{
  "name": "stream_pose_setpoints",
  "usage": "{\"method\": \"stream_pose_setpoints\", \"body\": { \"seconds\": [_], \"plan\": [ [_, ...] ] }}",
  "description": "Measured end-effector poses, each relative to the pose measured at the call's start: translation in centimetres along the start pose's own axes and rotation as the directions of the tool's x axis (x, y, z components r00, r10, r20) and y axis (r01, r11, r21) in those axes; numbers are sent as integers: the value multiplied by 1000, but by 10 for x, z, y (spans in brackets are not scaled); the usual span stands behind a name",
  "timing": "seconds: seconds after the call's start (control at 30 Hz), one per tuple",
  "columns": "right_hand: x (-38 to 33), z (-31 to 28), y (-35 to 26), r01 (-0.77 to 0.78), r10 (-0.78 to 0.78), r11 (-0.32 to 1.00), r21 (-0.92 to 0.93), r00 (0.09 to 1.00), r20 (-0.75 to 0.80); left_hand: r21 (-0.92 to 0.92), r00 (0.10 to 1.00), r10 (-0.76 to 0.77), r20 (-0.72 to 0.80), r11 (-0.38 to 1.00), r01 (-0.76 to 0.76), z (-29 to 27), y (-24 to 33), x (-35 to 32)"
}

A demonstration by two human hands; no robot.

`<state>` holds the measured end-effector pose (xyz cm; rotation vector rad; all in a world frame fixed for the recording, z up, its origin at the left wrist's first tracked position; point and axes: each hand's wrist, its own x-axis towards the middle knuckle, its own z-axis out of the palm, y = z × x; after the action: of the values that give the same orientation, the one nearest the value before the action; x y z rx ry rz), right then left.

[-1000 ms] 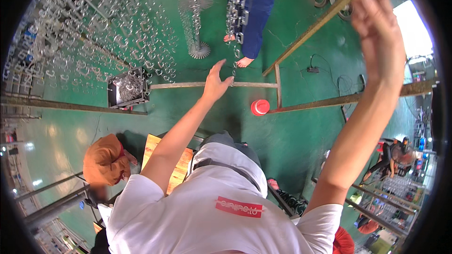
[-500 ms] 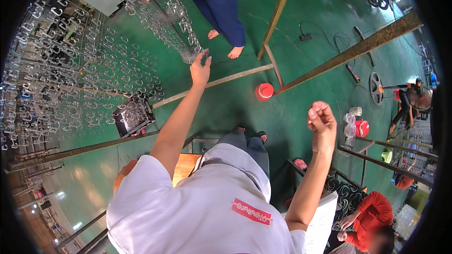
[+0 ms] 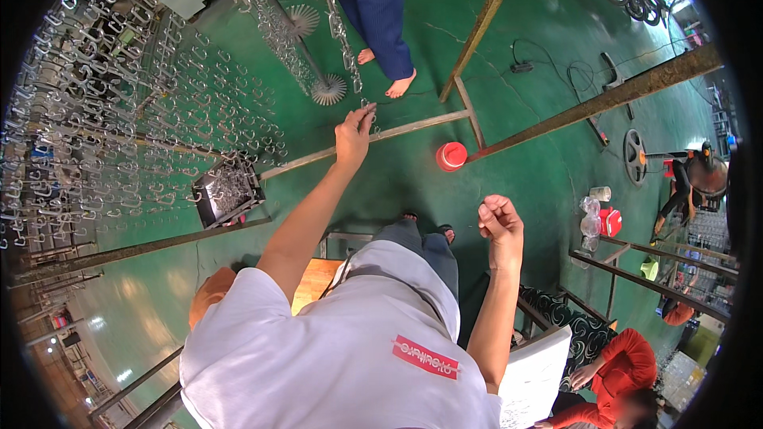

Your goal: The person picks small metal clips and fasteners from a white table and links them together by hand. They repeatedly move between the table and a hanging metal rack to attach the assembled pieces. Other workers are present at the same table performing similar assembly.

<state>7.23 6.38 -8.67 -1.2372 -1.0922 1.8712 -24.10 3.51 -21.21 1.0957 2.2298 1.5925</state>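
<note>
1. Leftmost, rows of metal hooks (image 3: 119,111) hang in a thick curtain, with a black bin (image 3: 208,205) of small metal pieces below and to the right of them.
2. Lower down, part of a person in orange (image 3: 208,295) shows beside my left sleeve, and a wooden top (image 3: 316,280) shows between my left arm and my waist.
3. Above, a metal stand with 2 round bristly discs (image 3: 329,89) is seen just left of the chain (image 3: 334,8), which hangs down to my left hand (image 3: 352,139).
4. My left thumb and fingers come close together, tips at the chain's lower end; I cannot tell whether they grip a link.
5. A barefoot co-worker in navy trousers (image 3: 377,28) stands just behind the chain.
6. Right of my left hand, a red container (image 3: 451,156) is on the green floor beside the metal frame (image 3: 413,128).
7. My right hand (image 3: 502,230) is raised, well apart from the chain, fingers curled toward the thumb; I cannot tell whether anything is tucked inside.
8. At lower right, a person in red (image 3: 629,365) is beside a white sheet (image 3: 540,369).
</note>
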Motion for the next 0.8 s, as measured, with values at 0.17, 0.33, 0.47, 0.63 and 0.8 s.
{"method": "stream_pose_setpoints", "body": {
  "seconds": [0.17,0.33,0.47,0.63,0.8],
  "plan": [
    [-2,7,8,-28,28,1000,11,1000,-13,7,992,125,34,992,-125,-6,6,-6],
    [-4,12,13,-31,31,1000,3,999,-17,-2,974,208,90,978,-209,-8,24,-5],
    [-11,16,15,36,-38,998,-43,997,-66,-35,929,314,197,949,-313,0,46,-11],
    [-23,26,18,264,-316,926,-269,934,-169,-182,820,416,394,909,-374,21,89,-40],
    [-50,9,16,391,-632,695,-603,732,-254,-376,614,539,577,842,-387,52,145,-86]
  ]
}}
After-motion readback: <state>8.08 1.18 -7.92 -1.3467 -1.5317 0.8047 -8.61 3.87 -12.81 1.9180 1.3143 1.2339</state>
